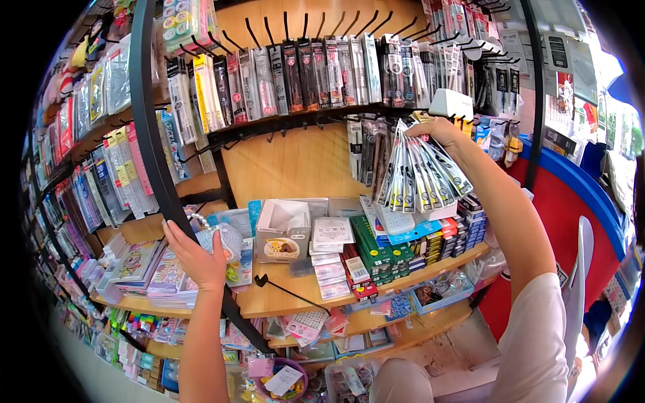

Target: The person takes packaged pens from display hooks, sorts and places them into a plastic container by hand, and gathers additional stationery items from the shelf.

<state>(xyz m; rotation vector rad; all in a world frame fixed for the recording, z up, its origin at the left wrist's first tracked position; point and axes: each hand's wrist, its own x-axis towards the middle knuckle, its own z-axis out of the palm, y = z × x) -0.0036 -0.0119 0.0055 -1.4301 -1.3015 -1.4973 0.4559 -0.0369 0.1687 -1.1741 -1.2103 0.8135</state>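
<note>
My right hand [437, 131] is closed around the top of a fanned bunch of slim white pen packets [420, 174]. Their lower ends hang spread out above the stacked boxes on the shelf. At the left, my left hand [198, 255] lies with its fingers stretched out against the black metal post [158, 134]. Close to its thumb is a pale beaded pouch [227, 242]. Behind the bunch, dark pen packets [373, 151] hang on the lower rail [289, 123].
Packaged pens [322, 74] hang in a row on the upper hooks. The wooden shelf [262, 302] holds an open cardboard box [282, 228], green boxes [383, 252] and notebooks [138, 262]. A loose black hook [292, 290] lies at its edge. A red and blue panel [571, 235] stands right.
</note>
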